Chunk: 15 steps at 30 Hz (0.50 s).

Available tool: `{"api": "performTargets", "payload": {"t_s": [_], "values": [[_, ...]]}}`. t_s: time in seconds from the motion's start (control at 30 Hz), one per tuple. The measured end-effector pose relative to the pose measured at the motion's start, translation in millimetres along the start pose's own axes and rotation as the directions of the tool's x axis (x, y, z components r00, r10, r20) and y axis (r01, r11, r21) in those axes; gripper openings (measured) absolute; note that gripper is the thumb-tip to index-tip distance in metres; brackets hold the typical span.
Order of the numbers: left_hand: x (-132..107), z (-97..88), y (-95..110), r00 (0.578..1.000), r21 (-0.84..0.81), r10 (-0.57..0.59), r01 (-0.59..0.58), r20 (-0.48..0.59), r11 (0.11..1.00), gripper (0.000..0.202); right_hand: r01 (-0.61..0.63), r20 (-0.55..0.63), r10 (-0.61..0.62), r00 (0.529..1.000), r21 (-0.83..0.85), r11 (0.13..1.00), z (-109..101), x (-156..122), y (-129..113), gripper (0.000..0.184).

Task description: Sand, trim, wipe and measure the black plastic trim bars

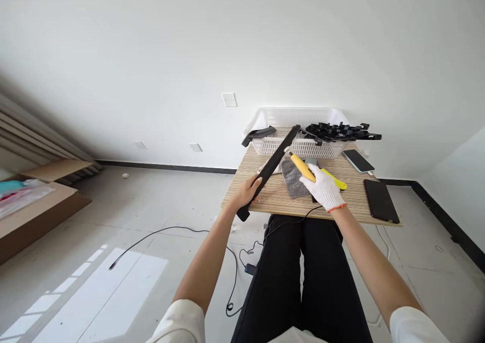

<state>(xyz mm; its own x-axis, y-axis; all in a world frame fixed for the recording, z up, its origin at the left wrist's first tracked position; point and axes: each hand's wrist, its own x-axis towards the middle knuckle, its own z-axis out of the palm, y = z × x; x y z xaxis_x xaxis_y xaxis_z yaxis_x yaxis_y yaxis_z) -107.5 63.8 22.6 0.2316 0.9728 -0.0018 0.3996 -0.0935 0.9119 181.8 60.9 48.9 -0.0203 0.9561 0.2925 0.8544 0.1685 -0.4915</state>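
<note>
My bare left hand [245, 193] is closed around the lower part of a long black plastic strip [271, 166]. The strip slants up and away, its far end over the front rim of the white basket [280, 146]. In a white knit glove, my right hand [323, 186] grips a yellow-handled tool [302, 166]. The pale tip of that tool is close to the strip's edge; whether they touch I cannot tell. Under the tool lies a grey cloth pad [293, 180]. Beside the glove is a bright yellow-green flat piece [335, 179], partly hidden.
Tangled black plastic parts [339, 132] fill the basket's right side, and another black piece [259, 135] rests on its left rim. Two phones, one light-edged [358, 161] and one black [381, 201], lie on the wooden table's [235, 189] right. A black cable [162, 229] crosses the floor.
</note>
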Motion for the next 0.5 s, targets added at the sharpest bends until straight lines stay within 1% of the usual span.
{"api": "performTargets", "payload": {"t_s": [0.07,0.1,0.2,0.27,0.3,0.33,0.4,0.43,0.47,0.5], "values": [[-1.8,-4.6,-3.0,1.000,0.001,0.004,-0.004,-0.011,1.000,0.046,0.038,0.068,-0.037,0.997,-0.021,0.999,6.6,-3.3,0.8,0.058],[-2.2,-6.4,-4.0,1.000,-0.005,-0.002,0.002,-0.008,1.000,0.046,0.056,0.070,-0.055,0.996,-0.020,0.998,9.6,-4.5,1.2,0.058],[-2.4,-9.2,-5.2,1.000,0.015,-0.009,0.009,0.006,1.000,0.045,0.124,0.006,-0.125,0.992,0.022,0.992,17.3,-3.4,0.5,0.058],[-2.5,-9.0,-5.6,1.000,0.040,-0.010,0.010,0.002,0.999,0.044,0.184,0.035,-0.185,0.982,0.009,0.983,20.6,1.4,-1.7,0.057],[-2.7,-8.5,-5.8,1.000,0.044,-0.010,0.010,-0.007,0.999,0.043,0.177,0.059,-0.176,0.983,-0.015,0.984,21.4,4.6,-3.1,0.056],[-3.0,-8.0,-6.0,1.000,0.045,-0.009,0.009,-0.017,0.999,0.043,0.137,0.070,-0.134,0.989,-0.042,0.990,21.6,8.0,-4.8,0.056],[-3.6,-7.3,-6.4,0.999,0.046,-0.005,0.007,-0.035,0.999,0.042,0.020,0.057,-0.015,0.998,-0.078,0.997,20.1,14.0,-8.1,0.058],[-3.8,-7.1,-6.5,0.999,0.047,-0.003,0.005,-0.040,0.999,0.041,-0.002,0.068,0.008,0.998,-0.091,0.996,18.8,16.4,-9.7,0.059],[-3.8,-7.0,-6.6,0.999,0.047,-0.003,0.004,-0.040,0.999,0.040,0.014,0.102,-0.003,0.995,-0.107,0.994,17.6,18.1,-11.0,0.059],[-3.8,-7.1,-6.6,0.999,0.045,-0.003,0.005,-0.035,0.999,0.040,0.057,0.149,-0.038,0.988,-0.125,0.990,16.6,19.4,-12.1,0.058]]}}
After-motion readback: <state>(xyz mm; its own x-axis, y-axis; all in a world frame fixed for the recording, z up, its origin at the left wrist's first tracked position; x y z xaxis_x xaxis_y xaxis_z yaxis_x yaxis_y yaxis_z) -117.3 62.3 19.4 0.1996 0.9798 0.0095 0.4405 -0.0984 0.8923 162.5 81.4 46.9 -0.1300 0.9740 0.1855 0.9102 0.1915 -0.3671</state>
